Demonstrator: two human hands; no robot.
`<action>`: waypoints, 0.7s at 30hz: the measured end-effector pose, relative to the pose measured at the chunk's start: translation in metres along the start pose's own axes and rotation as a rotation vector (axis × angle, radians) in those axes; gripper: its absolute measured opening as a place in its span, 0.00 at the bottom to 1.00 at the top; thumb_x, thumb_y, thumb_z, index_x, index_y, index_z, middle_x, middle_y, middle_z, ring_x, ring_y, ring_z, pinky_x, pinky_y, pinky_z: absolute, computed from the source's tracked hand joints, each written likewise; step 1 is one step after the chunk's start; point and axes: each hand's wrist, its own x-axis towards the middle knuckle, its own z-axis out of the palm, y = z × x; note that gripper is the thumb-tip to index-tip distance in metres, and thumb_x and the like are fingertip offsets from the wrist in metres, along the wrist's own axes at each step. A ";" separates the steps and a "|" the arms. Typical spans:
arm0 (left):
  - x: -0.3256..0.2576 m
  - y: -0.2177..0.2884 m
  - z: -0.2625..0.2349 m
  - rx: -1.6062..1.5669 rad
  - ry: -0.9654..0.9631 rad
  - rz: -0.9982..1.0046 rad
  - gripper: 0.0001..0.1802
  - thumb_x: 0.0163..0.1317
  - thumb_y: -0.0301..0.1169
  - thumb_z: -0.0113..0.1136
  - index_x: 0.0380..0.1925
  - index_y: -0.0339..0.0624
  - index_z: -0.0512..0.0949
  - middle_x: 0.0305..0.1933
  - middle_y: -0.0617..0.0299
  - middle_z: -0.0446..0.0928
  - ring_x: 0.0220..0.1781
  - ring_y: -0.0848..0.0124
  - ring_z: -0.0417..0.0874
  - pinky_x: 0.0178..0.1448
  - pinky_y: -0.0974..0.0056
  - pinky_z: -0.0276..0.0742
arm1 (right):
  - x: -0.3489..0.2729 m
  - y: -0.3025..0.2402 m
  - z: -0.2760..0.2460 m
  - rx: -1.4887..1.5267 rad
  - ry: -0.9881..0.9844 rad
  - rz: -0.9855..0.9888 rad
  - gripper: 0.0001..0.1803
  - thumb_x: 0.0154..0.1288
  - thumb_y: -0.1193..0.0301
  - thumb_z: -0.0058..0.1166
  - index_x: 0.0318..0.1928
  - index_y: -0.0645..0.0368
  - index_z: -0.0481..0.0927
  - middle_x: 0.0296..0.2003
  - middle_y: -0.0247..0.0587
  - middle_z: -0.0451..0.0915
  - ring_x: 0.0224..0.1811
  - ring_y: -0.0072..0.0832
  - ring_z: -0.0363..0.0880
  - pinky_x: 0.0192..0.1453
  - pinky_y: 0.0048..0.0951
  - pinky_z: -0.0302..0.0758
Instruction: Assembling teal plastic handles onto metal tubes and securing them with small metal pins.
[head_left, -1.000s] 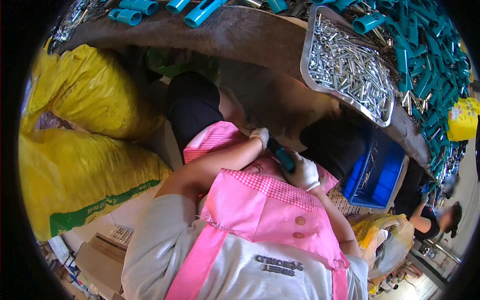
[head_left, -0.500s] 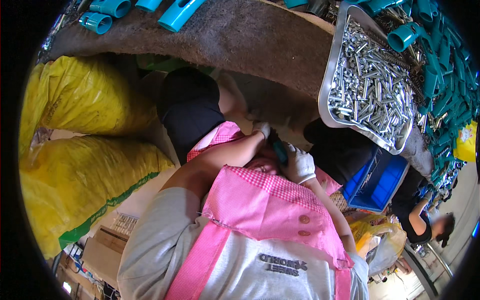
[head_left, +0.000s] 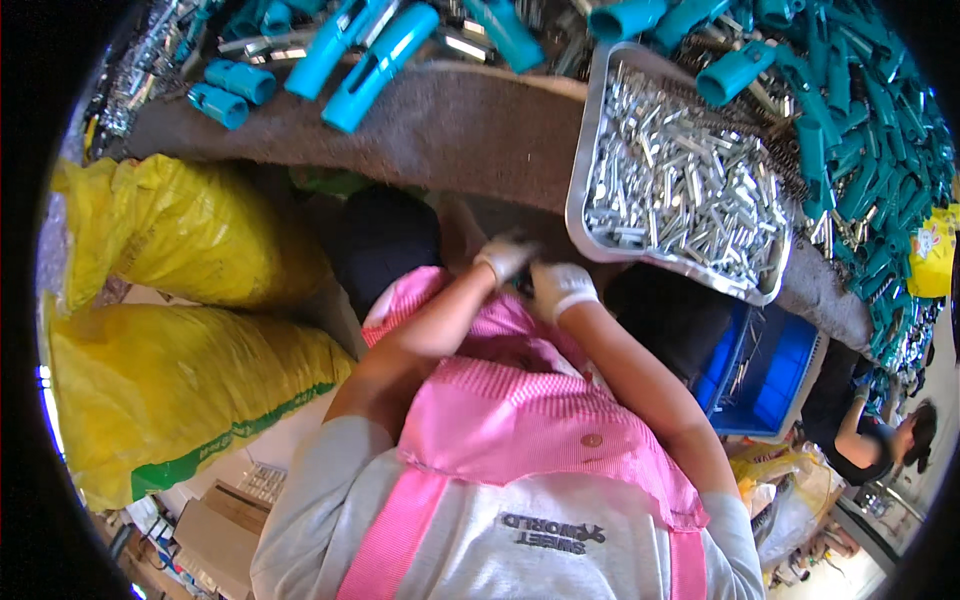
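Both my hands wear pale gloves and are close together over my lap, below the front edge of the bench. My left hand [head_left: 506,258] is smeared by motion, so its fingers cannot be read. Beside it, my right hand [head_left: 562,288] is closed, its back toward me. A small dark piece shows between the hands, mostly hidden by them; its kind cannot be made out. Pink cloth of my apron [head_left: 510,425] lies under my wrists. Ahead to the right, a metal tray [head_left: 578,205] holds many short silver pins [head_left: 690,170].
Slotted teal tubes [head_left: 382,68] and metal parts cover the bench behind its brown edge [head_left: 450,125]. Yellow sacks [head_left: 200,370] stand at left, above a cardboard box [head_left: 215,540]. To the right are a blue crate [head_left: 765,415] and another person [head_left: 865,440].
The view has shifted, and the bench shows more fully. My hands have come closer together. The teal and dark piece seen by my right hand is now mostly hidden.
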 end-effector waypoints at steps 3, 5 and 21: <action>-0.045 0.048 -0.002 0.177 -0.095 0.235 0.24 0.62 0.49 0.41 0.45 0.46 0.79 0.53 0.47 0.75 0.55 0.52 0.76 0.58 0.54 0.70 | -0.031 0.013 0.002 -0.001 -0.075 -0.002 0.21 0.49 0.54 0.57 0.36 0.59 0.82 0.38 0.55 0.81 0.43 0.46 0.80 0.48 0.43 0.76; -0.050 0.056 0.022 0.226 0.045 0.039 0.23 0.61 0.49 0.41 0.38 0.47 0.81 0.43 0.48 0.79 0.45 0.50 0.80 0.51 0.49 0.74 | -0.042 0.013 0.004 0.133 -0.088 0.054 0.19 0.50 0.57 0.57 0.37 0.57 0.83 0.41 0.54 0.81 0.45 0.45 0.81 0.49 0.41 0.76; -0.010 -0.003 0.066 0.313 0.310 -0.050 0.20 0.62 0.46 0.43 0.38 0.48 0.80 0.37 0.47 0.80 0.39 0.48 0.81 0.43 0.47 0.75 | -0.009 0.024 0.064 0.179 -0.013 0.149 0.20 0.52 0.58 0.53 0.41 0.57 0.82 0.43 0.55 0.80 0.45 0.48 0.80 0.49 0.44 0.76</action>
